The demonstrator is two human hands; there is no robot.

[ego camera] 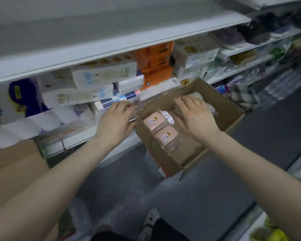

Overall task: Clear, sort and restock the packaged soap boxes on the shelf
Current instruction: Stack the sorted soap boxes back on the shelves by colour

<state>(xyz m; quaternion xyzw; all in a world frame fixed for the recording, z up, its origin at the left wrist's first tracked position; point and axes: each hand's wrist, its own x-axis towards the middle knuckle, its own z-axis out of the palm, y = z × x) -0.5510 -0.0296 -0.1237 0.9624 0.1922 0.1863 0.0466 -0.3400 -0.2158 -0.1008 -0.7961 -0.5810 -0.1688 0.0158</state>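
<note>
An open cardboard box [221, 101] rests tilted against the shelf edge. Inside lie pink wrapped soap packs [161, 129] stacked at the left, and more clear-wrapped packs [209, 108] at the back. My right hand [195, 117] is inside the box, fingers spread flat over the back packs. My left hand [115, 119] rests with fairly straight fingers on the box's left rim and a clear-wrapped pack at the shelf front. Whether either hand grips a pack is hidden by the fingers and by blur.
The white shelf [111, 47] holds tissue and toilet paper packs [87, 87] and orange boxes [156, 66]. A second brown carton [14, 159] sits at lower left. Grey floor [198, 197] lies below, with more shelving at right.
</note>
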